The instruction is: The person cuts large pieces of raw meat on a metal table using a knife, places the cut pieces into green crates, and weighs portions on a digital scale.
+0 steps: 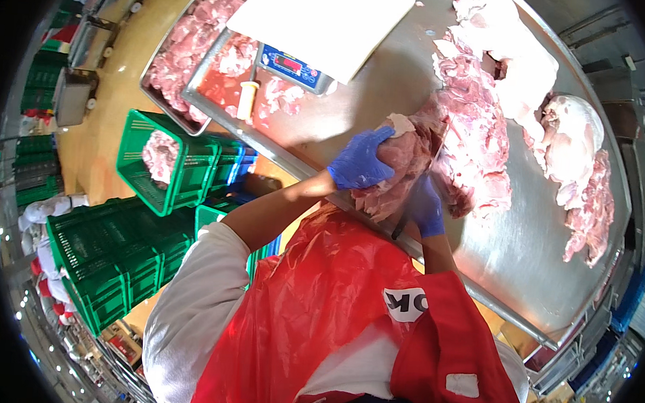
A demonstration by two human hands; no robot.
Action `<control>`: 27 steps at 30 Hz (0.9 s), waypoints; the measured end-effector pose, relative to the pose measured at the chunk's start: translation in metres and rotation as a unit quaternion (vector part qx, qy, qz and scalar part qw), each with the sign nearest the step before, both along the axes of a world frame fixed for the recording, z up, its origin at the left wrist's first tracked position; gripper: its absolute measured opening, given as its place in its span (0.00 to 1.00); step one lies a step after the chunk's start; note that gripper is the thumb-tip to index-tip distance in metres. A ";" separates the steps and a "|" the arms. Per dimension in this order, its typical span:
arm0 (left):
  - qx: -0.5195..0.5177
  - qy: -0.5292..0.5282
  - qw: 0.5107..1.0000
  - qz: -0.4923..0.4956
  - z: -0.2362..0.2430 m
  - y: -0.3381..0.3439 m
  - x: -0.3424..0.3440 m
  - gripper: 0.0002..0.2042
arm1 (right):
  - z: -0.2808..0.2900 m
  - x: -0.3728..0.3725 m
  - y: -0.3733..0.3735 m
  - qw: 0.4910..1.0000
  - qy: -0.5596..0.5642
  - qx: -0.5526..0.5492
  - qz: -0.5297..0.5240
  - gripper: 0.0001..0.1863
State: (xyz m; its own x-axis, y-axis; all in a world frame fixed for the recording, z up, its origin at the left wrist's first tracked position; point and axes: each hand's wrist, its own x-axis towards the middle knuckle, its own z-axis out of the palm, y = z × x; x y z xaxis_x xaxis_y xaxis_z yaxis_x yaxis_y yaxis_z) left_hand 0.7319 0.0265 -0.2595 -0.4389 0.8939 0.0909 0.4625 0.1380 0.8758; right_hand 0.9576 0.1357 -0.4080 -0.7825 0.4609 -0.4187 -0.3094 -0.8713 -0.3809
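Observation:
My left hand (361,160), in a blue glove, grips a large piece of raw meat (406,161) at the near edge of the steel table. Its fingers curl over the left side of the piece. On the other side, my right hand (428,211), also gloved in blue, is closed on what looks like a knife. A thin blade edge (437,153) shows against the meat, and a dark end (400,226) sticks out below the hand. The rest is hidden by the fingers and meat. A long row of cut meat (478,133) touches this piece on the right.
Larger skin-covered cuts (523,55) lie along the far right of the steel table (513,259). At the left are a white board (321,19), a blue-framed scale (291,67), a yellowish-handled tool (247,100) and a meat-filled tray (188,56). Green crates (127,246) stand beside the table.

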 end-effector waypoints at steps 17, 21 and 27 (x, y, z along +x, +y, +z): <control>0.002 0.329 0.917 -0.225 0.255 0.090 -0.287 0.20 | 0.171 -0.320 0.030 0.959 0.246 0.122 0.072 0.16; -0.056 0.395 0.892 -0.214 0.206 0.102 -0.367 0.35 | 0.156 -0.389 0.008 0.972 0.224 0.072 -0.003 0.15; 0.094 0.444 0.869 -0.195 0.097 0.062 -0.387 0.30 | 0.141 -0.294 -0.060 0.974 -0.022 0.221 -0.040 0.19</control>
